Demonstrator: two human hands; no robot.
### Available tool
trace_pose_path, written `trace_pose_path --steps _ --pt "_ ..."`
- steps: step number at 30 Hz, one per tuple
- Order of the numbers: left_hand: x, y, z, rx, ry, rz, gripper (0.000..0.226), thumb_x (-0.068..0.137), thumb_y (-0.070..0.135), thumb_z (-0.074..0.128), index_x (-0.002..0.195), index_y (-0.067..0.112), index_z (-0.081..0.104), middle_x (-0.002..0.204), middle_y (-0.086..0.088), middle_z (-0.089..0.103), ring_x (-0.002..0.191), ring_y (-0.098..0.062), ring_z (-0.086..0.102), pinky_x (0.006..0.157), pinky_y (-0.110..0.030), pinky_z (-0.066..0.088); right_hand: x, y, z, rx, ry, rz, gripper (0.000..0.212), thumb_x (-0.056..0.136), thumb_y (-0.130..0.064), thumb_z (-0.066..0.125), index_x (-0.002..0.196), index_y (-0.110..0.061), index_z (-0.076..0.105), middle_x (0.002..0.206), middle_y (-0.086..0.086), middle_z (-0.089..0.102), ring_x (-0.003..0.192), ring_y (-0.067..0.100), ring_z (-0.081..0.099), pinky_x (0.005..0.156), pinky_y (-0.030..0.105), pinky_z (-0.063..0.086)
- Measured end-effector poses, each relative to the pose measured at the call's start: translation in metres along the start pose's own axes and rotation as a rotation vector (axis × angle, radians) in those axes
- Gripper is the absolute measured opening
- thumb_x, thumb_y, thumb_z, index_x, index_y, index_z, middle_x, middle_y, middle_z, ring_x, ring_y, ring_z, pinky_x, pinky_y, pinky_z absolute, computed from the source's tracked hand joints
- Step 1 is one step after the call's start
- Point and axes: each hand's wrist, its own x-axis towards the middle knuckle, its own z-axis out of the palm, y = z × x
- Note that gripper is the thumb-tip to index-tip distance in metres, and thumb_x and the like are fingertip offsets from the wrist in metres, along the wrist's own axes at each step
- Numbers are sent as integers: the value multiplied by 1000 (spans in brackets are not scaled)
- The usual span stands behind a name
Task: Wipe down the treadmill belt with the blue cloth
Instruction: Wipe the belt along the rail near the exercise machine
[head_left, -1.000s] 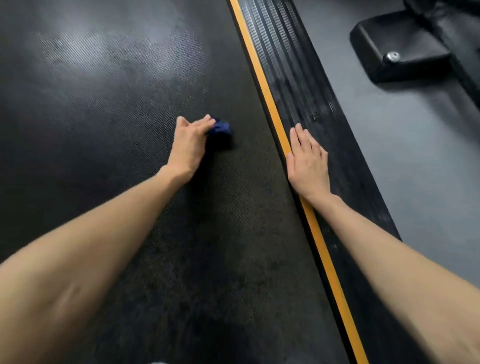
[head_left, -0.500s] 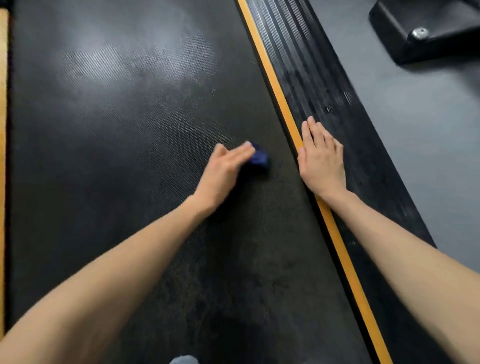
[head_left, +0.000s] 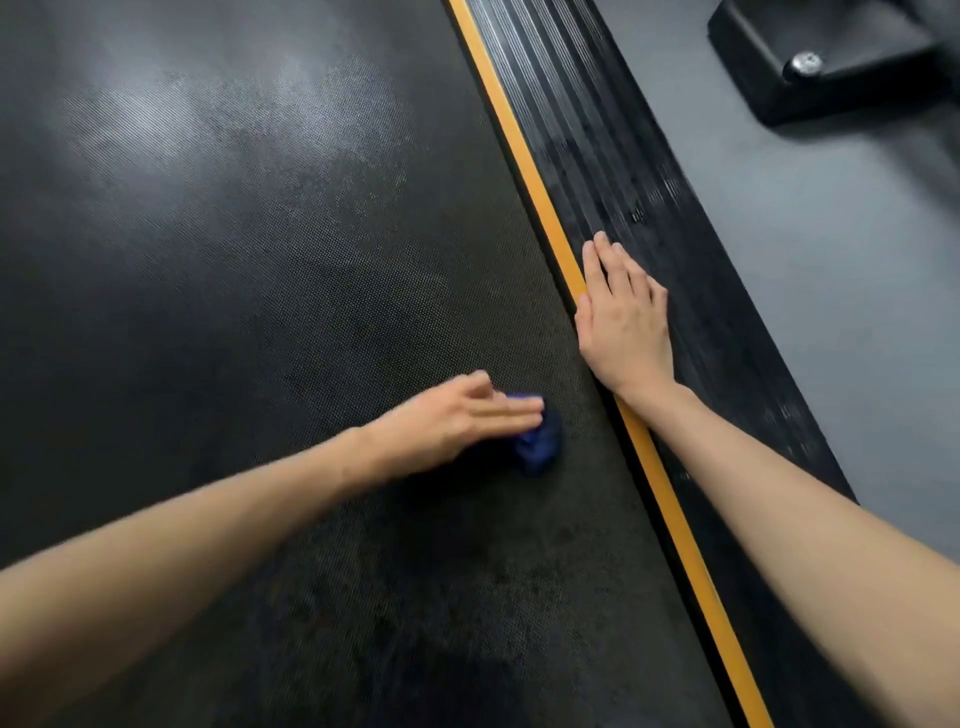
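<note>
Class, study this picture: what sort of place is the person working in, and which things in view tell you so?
Most likely a gym. A wide textured treadmill belt runs beside a ribbed side rail with an orange stripe, on grey rubbery flooring with the black base of another machine nearby.

Black base (head_left: 810, 78) (bolted) on floor (head_left: 831, 249)

Both forearms bare, no sleeves; left hand (head_left: 457, 415), right hand (head_left: 621, 317) ungloved.
</note>
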Motion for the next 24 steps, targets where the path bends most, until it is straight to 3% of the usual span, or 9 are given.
trace_pose_path --steps 3,6,7,8,10,14,17,20,24 --pt "-8 -97 -27 204 258 -397 33 95 13 41 117 1 63 123 -18 60 96 -26 61 76 -26 28 1 0 1 11 4 15 52 97 -24 32 146 -9 24 153 9 24 140 24 24 108 42 27" --pt "-19 -144 -32 115 434 -1035 33 89 3 46 117 3 64 124 -15 61 100 -30 57 82 -27 27 1 -1 1 -1 8 13 52 98 -23 34 146 -9 24 153 9 24 140 24 24 108 41 28" --pt "-7 -138 -28 66 479 -1153 33 87 3 45 113 5 66 120 -12 64 96 -28 54 86 -29 29 1 -1 1 -1 13 15 52 97 -23 34 146 -9 24 153 9 25 140 24 25 108 42 28" --pt "9 -123 -25 39 518 -1157 32 85 4 44 107 8 67 112 -9 68 90 -25 54 86 -34 31 1 -1 0 2 9 19 52 97 -23 34 146 -9 25 153 9 26 140 24 25 108 42 29" --pt "36 -74 -7 47 491 -863 28 86 7 43 102 15 65 104 -3 69 82 -24 59 78 -35 34 1 -1 0 -1 2 15 52 97 -23 33 146 -9 25 153 9 26 140 24 26 107 42 29" --pt "27 46 24 -55 47 -78 30 95 15 35 118 18 53 123 -2 61 92 -20 62 81 -32 38 1 1 -1 18 9 14 51 97 -23 35 146 -9 26 153 8 26 140 23 26 107 41 29" --pt "8 63 27 -89 -116 201 42 93 19 31 125 15 58 135 3 54 94 -13 56 81 -25 36 0 -1 -2 36 5 20 51 98 -23 35 146 -10 25 153 7 25 140 23 24 109 42 27" --pt "24 -6 11 25 19 89 39 91 14 37 121 6 61 131 -9 57 100 -16 58 81 -26 35 0 -1 -3 31 4 16 51 98 -23 35 147 -10 24 154 7 24 141 22 24 108 41 27" --pt "37 -116 -19 74 342 -751 33 89 4 46 117 4 64 123 -16 61 102 -30 62 81 -23 27 1 -1 -3 31 -1 17 51 98 -24 34 147 -10 24 154 7 24 141 23 24 109 40 26"
